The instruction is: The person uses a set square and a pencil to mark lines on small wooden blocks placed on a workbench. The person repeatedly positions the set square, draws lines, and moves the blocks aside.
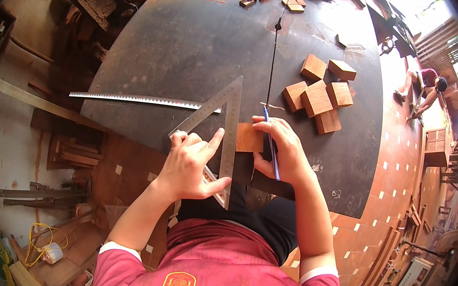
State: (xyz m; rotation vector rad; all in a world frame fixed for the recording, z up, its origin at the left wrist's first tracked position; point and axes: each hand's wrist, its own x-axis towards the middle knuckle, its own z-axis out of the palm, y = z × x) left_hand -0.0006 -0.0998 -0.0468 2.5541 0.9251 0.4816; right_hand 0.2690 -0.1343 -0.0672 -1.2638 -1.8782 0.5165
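Head view: the left grip (191, 161) clasps a silver metal triangular set square (232, 121) at the dark counter (146, 56), apex pointing away from the person, long edge running fore-and-aft. The right grip (286, 150) grasps a slim blue pen (272, 149), similarly aligned, and touches a square brown wooden block (246, 138).

Set square (231, 126): a flat, grey, open-centred triangle with graduated limbs, held aslant with one sharp corner pointing away from the person and another toward the body. Wooden block (249, 139): reddish-brown, squarish on its upper face, situated directly right of the long limb. Pen (273, 152): slender, blue and whitish, held lengthwise just right of the block, pointing away from the body.
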